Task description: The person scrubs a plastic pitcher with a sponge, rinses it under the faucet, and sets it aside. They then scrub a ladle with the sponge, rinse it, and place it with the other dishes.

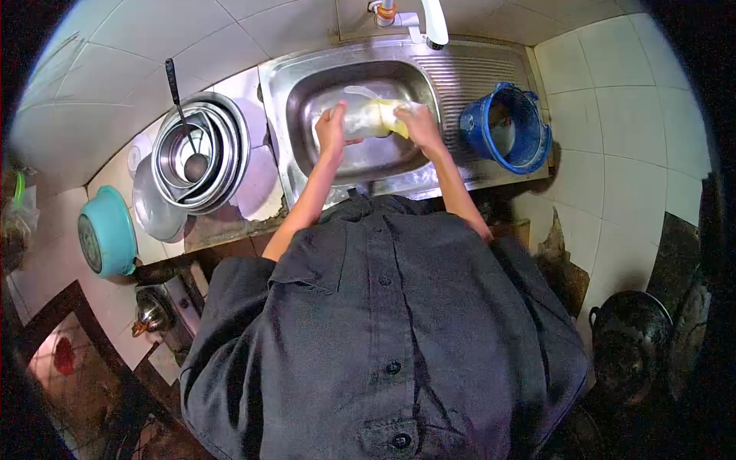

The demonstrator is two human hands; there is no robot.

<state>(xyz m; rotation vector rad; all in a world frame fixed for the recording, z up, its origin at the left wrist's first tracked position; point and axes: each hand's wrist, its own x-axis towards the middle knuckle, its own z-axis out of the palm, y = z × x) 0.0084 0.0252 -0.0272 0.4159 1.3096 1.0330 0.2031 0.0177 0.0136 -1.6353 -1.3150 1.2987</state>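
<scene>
Over the steel sink (pixel 300 84), my left hand (pixel 331 136) grips a translucent plastic container (pixel 359 119) by its left end. The container lies on its side, and a pale curved strip shows along its upper edge. My right hand (pixel 420 129) is closed round a yellow sponge or cloth (pixel 399 128), pressed against the container's right end. White suds show around the yellow piece. The fingertips of my right hand are partly hidden by it.
A blue bucket (pixel 477 126) stands on the ribbed drainboard (pixel 483 65), right of the sink. A white faucet (pixel 435 23) hangs above. Nested steel bowls (pixel 230 146) with a ladle (pixel 178 100) sit left, near a teal basin (pixel 115 230). A dark wok (pixel 632 345) is lower right.
</scene>
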